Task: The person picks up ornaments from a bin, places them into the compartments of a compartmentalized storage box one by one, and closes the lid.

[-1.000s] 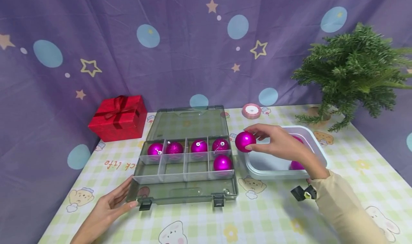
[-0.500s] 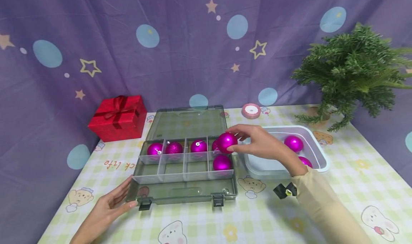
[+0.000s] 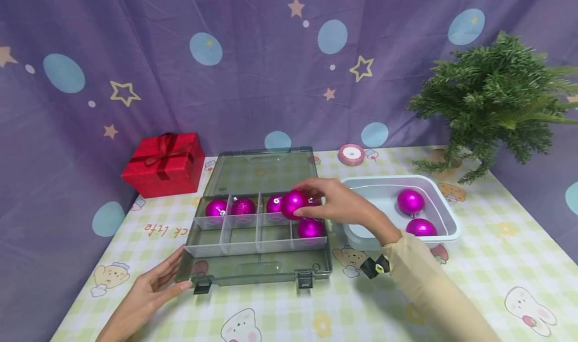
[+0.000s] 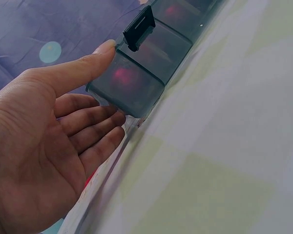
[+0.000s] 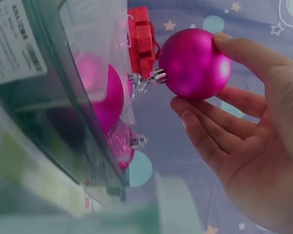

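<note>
Head: right hand (image 3: 340, 201) pinches one magenta ball (image 3: 293, 204), smooth, satin sheen, over the back row of the translucent grey plastic box (image 3: 284, 269). Two smooth balls in the pale-blue tub (image 3: 375, 194).
Left wrist: left hand (image 4: 58, 126) at the box corner, fingers relaxed.
Right wrist: ball round, silver ridged cap (image 5: 159, 76); glittery ball (image 5: 120, 146) inside box.
</note>
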`<state>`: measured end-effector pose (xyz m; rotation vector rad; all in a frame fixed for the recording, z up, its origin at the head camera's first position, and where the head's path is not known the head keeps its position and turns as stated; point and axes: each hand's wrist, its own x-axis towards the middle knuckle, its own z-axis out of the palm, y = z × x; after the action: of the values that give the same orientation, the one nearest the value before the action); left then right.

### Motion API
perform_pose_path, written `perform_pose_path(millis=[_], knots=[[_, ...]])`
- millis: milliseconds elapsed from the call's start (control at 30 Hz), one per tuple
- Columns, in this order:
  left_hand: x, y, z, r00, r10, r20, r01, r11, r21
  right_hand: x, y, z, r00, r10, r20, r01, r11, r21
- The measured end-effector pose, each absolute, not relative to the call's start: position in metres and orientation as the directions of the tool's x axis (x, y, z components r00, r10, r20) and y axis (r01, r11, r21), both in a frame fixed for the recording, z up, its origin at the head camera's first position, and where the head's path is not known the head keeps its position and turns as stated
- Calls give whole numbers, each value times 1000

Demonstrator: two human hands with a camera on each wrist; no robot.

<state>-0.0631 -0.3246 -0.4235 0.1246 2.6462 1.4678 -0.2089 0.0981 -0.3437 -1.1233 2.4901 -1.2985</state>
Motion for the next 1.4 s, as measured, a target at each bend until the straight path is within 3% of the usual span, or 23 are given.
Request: perform_pose_path(millis=[500, 1067, 1400], knots=[[-66, -327, -426, -990, 129, -63, 15, 532, 847, -209, 63, -355, -681, -712, 171, -568, 367, -736], [-66, -327, -427, -989, 126, -71, 6, 532, 847, -210, 60, -358, -653, -746, 130, -574, 376, -728], [-67, -327, -426, -989, 126, -80, 0, 537, 844, -207, 81, -356, -706, -693, 146, -514, 359, -779]])
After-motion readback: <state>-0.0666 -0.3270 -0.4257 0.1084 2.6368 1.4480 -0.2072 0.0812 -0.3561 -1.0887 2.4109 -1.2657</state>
